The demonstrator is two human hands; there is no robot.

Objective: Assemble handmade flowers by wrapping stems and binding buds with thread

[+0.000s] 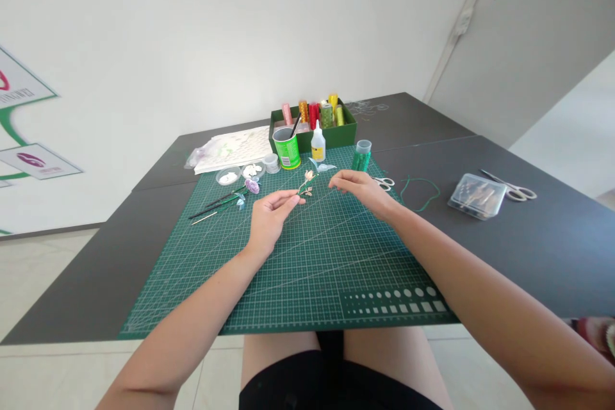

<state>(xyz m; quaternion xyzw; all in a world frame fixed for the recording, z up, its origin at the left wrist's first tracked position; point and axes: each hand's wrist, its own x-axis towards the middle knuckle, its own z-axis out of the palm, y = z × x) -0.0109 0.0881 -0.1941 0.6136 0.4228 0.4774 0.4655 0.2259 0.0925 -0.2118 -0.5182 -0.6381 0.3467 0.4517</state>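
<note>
My left hand [273,213] pinches the thin green stem of a small artificial flower [308,177] with pale peach petals and little leaves, held above the green cutting mat [307,256]. Apart from it, to the right, is my right hand [355,187], its fingers bent and drawn together at the tips; whatever is between them is too small to make out. Just behind that hand stands a spool of green thread [362,157]. White-handled scissors [384,183] lie partly hidden beside it. A pale blue petal piece [323,167] rests beyond the flower.
A glue bottle [318,143], a green can [287,150] and a green box [343,134] of thread spools stand at the back. Left are shallow dishes [228,177], a purple flower [252,186] and brushes [211,207]. Right are loose green thread [425,180], a plastic case [477,196] and more scissors [516,191].
</note>
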